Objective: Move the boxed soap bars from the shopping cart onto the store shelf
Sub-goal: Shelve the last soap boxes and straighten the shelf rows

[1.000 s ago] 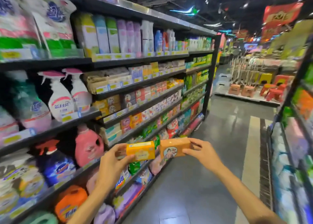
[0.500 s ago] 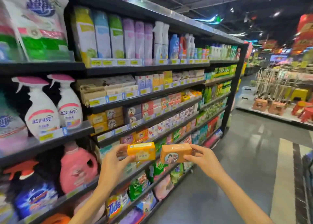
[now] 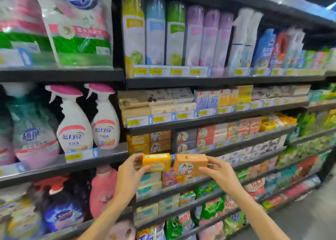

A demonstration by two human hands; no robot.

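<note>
- I see my left hand (image 3: 129, 172) gripping a yellow soap box (image 3: 156, 162), thumb under its front face, fingers curled round its left end.
- My right hand (image 3: 221, 173) holds an orange soap box (image 3: 190, 164) the same way, pinched at its right end; a round picture shows on its front.
- Both boxes are raised side by side, nearly touching, in front of the soap shelf (image 3: 209, 152), not resting on it.
- Right behind the boxes, that shelf carries matching stock: stacked yellow boxes (image 3: 137, 143) at its left end, then brown boxes with the same round picture (image 3: 160, 141), then grey and red ones further right.
- The shelving is dark metal, several tiers, with yellow price tags (image 3: 141, 71) in clear strips along the edges.
- The tier above holds tan and white soap cartons (image 3: 154, 101); the top tier has tall spray cans (image 3: 154, 30) in yellow, blue, green and purple.
- In the bay to my left stand two white trigger bottles with pink heads (image 3: 89, 120), big detergent bags (image 3: 78, 25) above and a pink jug (image 3: 102, 190) below.
- Lower tiers hold green and red packets, too blurred to read.
- A strip of grey floor (image 3: 312, 219) shows at the lower right.
</note>
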